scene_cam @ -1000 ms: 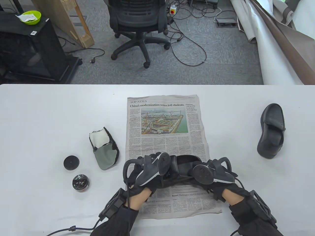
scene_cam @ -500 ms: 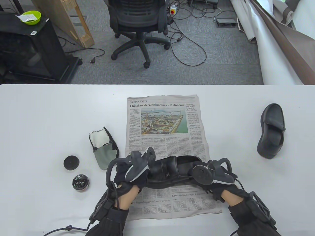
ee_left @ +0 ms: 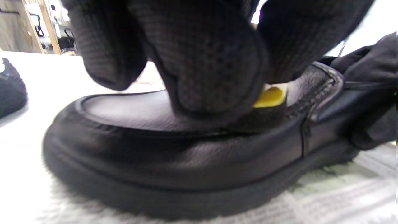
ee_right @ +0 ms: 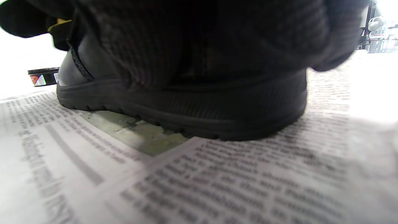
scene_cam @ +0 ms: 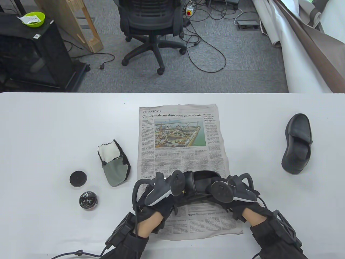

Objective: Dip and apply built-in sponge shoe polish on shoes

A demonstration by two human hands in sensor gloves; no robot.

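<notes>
A black shoe (scene_cam: 200,186) lies on its sole across the lower part of the newspaper (scene_cam: 183,151), at the 6 o'clock side of the table (scene_cam: 40,135), toe toward 9 o'clock.

Left hand (scene_cam: 159,194): positioned over the toe end of the shoe. In the left wrist view the gloved fingers (ee_left: 211,62) curl around a yellow sponge (ee_left: 272,96) and press it against the shoe upper just ahead of the tongue. State: grasping the sponge.

Right hand (scene_cam: 237,193): positioned at the heel end, at 3 o'clock from the left hand. In the right wrist view the gloved fingers (ee_right: 199,40) wrap over the rear of the shoe above the sole. State: grasping the shoe.

The open polish tin (scene_cam: 88,200) stands off the paper at 9 o'clock from the left hand, well apart from it. Its black lid (scene_cam: 78,178) lies just beside it at 11 o'clock. A grey polishing mitt (scene_cam: 114,163) with a white fleece lining lies between the lid and the newspaper edge. The second black shoe (scene_cam: 297,143) lies on the bare table at 3 o'clock, well apart from the newspaper.
</notes>
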